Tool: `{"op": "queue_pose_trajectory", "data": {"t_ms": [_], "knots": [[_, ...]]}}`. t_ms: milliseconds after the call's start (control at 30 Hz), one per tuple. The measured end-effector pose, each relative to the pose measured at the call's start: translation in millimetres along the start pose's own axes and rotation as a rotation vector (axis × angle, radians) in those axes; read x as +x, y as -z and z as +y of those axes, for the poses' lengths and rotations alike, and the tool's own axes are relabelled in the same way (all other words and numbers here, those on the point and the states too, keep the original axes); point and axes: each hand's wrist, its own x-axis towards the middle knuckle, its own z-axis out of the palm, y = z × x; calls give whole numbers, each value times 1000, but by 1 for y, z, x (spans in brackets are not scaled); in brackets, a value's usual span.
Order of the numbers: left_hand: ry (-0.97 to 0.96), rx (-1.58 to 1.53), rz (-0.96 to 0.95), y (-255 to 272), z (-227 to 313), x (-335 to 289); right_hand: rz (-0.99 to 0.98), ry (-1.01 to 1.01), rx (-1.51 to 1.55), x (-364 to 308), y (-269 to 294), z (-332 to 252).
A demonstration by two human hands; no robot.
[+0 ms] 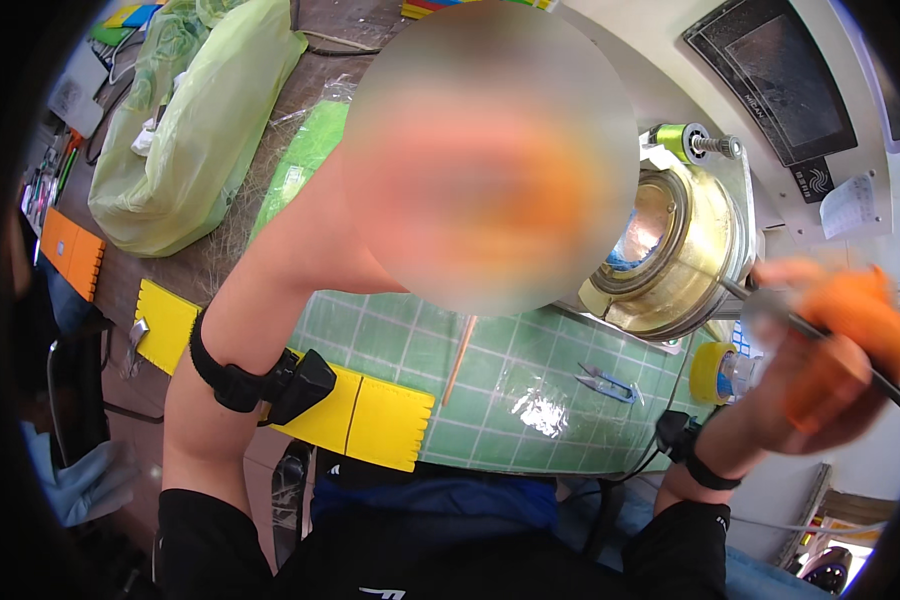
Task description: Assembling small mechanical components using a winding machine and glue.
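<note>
My left forearm (290,260) reaches up and across the table, and a round blurred patch hides my left hand, along with anything it may hold. On the right side, my right hand (820,360) is raised beside the round brass-coloured machine part (705,250). Orange coverings show on its fingers, which are smeared by motion. A dark cable (895,395) passes by this hand; whether the fingers grip anything is unclear. Left of the hand stands a yellow roll of tape (710,373). Small blue-handled thread snips (610,384) lie on the green gridded mat (510,440).
A yellow notched strip (385,410) runs along the table's front edge, near my left arm. Pale green plastic bags (195,140) lie at the back left. A thin wooden stick (459,360) rests on the mat. A machine with a dark screen (775,80) stands at the back right.
</note>
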Motion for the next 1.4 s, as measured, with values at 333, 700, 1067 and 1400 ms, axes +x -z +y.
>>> {"op": "queue_pose_trajectory", "data": {"t_ms": [333,700,1067,1400], "knots": [[4,110,-60,1,1,4,-1089,-555,-16,-67,-39,-40],[136,170,-16,-15,28,13,54,-617,-553,-102,12,7],[-110,832,-101,-23,79,32,215,-858,-289,-181,9,-7],[565,932,970,161,284,-374,417,-784,-97,-148,16,-56]]}}
